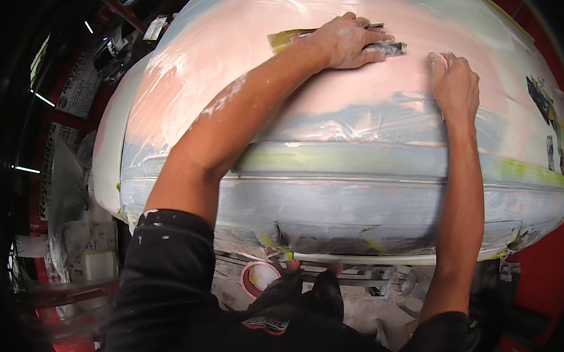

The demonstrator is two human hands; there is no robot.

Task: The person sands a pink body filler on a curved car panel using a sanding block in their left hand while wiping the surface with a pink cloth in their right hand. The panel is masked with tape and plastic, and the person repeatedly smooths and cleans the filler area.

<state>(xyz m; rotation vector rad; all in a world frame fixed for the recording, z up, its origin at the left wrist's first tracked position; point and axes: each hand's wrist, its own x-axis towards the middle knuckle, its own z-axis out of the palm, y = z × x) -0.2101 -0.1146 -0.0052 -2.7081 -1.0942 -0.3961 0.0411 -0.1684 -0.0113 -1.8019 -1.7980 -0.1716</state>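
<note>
A large curved vehicle panel (329,94), patched in pink, grey-blue and white and shiny with wet streaks, fills the view's middle. On its upper part my left hand (351,41) presses down, fingers wrapped round a sanding block (395,47) with a dark grey end. A yellow-brown sheet of sandpaper (282,41) sticks out behind the wrist. To the right, my right hand (457,81) rests on the panel with curled fingers. Something small and pinkish shows at its fingertips, too hidden to name. Whitish residue coats my left hand and spots the forearm.
Below the panel's lower edge, a pink-rimmed tub (260,279) stands on the floor near my feet. Dark torn sheets (541,102) lie on the panel at the far right. Cluttered shelving and plastic sheeting (65,181) line the left side.
</note>
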